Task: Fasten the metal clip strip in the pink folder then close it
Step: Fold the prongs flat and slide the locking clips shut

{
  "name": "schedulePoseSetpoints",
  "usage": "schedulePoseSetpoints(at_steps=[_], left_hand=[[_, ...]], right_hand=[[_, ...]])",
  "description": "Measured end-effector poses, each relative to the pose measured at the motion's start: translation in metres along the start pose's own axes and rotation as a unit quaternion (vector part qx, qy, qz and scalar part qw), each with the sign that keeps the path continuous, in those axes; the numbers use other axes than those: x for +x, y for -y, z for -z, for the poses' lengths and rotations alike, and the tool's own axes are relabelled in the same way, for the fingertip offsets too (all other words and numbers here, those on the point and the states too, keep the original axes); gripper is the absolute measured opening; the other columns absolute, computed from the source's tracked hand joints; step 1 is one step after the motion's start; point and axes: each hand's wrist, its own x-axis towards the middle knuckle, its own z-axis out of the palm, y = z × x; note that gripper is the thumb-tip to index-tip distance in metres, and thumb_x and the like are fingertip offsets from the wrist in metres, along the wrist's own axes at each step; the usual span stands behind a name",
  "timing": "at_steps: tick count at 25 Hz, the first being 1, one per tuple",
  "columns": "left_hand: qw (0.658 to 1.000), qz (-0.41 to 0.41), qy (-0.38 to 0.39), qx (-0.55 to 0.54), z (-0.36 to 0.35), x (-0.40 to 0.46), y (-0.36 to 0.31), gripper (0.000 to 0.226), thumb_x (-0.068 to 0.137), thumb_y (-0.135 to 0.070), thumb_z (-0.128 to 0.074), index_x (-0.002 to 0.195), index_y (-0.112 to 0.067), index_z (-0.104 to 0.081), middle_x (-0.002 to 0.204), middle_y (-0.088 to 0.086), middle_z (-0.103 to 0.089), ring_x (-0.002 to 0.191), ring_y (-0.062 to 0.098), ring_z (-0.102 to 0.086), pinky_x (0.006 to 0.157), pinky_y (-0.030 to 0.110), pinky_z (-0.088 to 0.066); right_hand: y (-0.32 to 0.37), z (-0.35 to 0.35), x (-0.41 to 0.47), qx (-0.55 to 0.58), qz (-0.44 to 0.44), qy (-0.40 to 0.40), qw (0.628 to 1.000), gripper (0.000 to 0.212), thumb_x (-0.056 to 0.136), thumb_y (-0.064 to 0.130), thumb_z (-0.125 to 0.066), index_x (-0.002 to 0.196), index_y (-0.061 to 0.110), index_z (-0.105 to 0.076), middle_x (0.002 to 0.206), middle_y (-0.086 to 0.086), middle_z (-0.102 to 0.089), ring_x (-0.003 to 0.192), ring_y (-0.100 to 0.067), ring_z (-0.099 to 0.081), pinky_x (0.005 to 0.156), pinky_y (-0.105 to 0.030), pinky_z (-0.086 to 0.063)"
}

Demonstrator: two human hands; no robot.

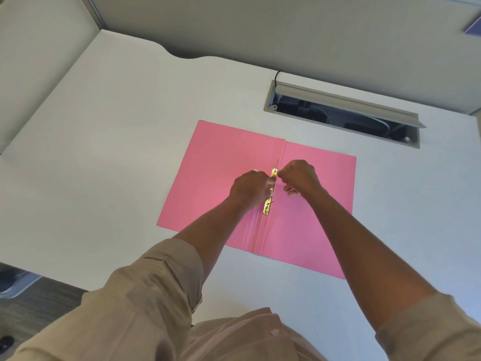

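Observation:
The pink folder [223, 162] lies open and flat on the white desk, its spine running from near to far. A gold metal clip strip [268, 207] lies along the spine crease, its middle hidden by my fingers. My left hand [248, 190] presses on the strip from the left, with its fingers curled over the strip's middle. My right hand [299, 177] pinches the strip's far end, where a thin prong stands up. Both hands meet over the crease.
The white desk [109, 142] extends left and toward me. An open grey cable tray [343, 115] is recessed into the desk behind the folder on the right. Grey partition walls stand at the back and left.

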Motion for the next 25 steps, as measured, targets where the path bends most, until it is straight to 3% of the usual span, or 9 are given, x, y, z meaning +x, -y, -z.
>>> schedulePoseSetpoints(at_steps=[3,6,10,12,16,20,25], left_hand=[[0.999,0.013,0.036,-0.004,0.004,0.002,0.001,0.035,0.088,-0.035,-0.068,0.122,-0.03,-0.067,0.104,0.001,-0.07,0.101,0.026,-0.065,0.074,0.036,-0.053],[0.998,0.019,0.067,0.003,0.008,0.001,0.001,0.048,0.085,-0.042,-0.068,0.132,-0.034,-0.06,0.115,0.002,-0.065,0.107,0.026,-0.061,0.079,0.036,-0.051],[0.995,0.025,0.1,-0.012,0.014,0.0,0.001,0.061,0.081,-0.034,-0.073,0.139,-0.038,-0.054,0.115,0.001,-0.066,0.095,0.025,-0.064,0.086,0.041,-0.057],[0.995,0.017,0.101,-0.008,0.015,-0.001,0.0,0.065,0.08,-0.03,-0.075,0.141,-0.037,-0.053,0.114,0.004,-0.067,0.099,0.028,-0.065,0.087,0.042,-0.057],[0.995,0.01,0.095,-0.007,0.013,-0.002,0.0,0.068,0.081,-0.03,-0.078,0.144,-0.033,-0.052,0.122,0.008,-0.066,0.108,0.031,-0.064,0.09,0.043,-0.055],[0.995,0.009,0.101,-0.008,0.013,-0.001,0.001,0.071,0.079,-0.033,-0.08,0.144,-0.033,-0.052,0.124,0.008,-0.065,0.108,0.03,-0.064,0.091,0.042,-0.054],[0.996,-0.005,0.089,0.012,0.011,-0.002,0.002,0.068,0.079,-0.03,-0.08,0.142,-0.031,-0.054,0.123,0.009,-0.065,0.113,0.032,-0.062,0.091,0.043,-0.054]], right_hand=[[-0.01,-0.001,-0.03,0.06,-0.018,0.059,0.996,0.025,0.089,0.03,-0.069,0.089,0.004,-0.069,0.081,-0.012,-0.073,0.069,-0.027,-0.073,0.069,-0.038,-0.063],[-0.022,-0.009,-0.051,0.068,0.003,0.081,0.994,0.022,0.085,0.028,-0.074,0.088,0.006,-0.071,0.079,-0.009,-0.074,0.069,-0.025,-0.074,0.068,-0.036,-0.063],[-0.041,-0.026,-0.063,0.086,0.034,0.042,0.995,0.003,0.082,0.008,-0.073,0.084,0.006,-0.074,0.076,-0.015,-0.075,0.07,-0.029,-0.075,0.072,-0.04,-0.063],[-0.05,-0.036,-0.07,0.066,0.053,0.007,0.996,0.013,0.083,0.004,-0.065,0.081,0.012,-0.075,0.072,-0.011,-0.075,0.067,-0.027,-0.073,0.071,-0.039,-0.063],[-0.064,-0.053,-0.084,0.01,0.118,-0.055,0.991,0.029,0.083,0.002,-0.054,0.089,0.015,-0.079,0.088,-0.004,-0.077,0.074,-0.02,-0.066,0.07,-0.028,-0.053],[-0.062,-0.06,-0.087,-0.047,0.154,-0.058,0.985,0.029,0.086,0.005,-0.053,0.094,0.014,-0.079,0.095,-0.005,-0.076,0.083,-0.027,-0.067,0.077,-0.034,-0.055],[-0.058,-0.067,-0.087,-0.048,0.145,-0.062,0.986,0.028,0.087,0.004,-0.053,0.095,0.011,-0.08,0.097,-0.006,-0.076,0.085,-0.027,-0.069,0.075,-0.03,-0.052]])
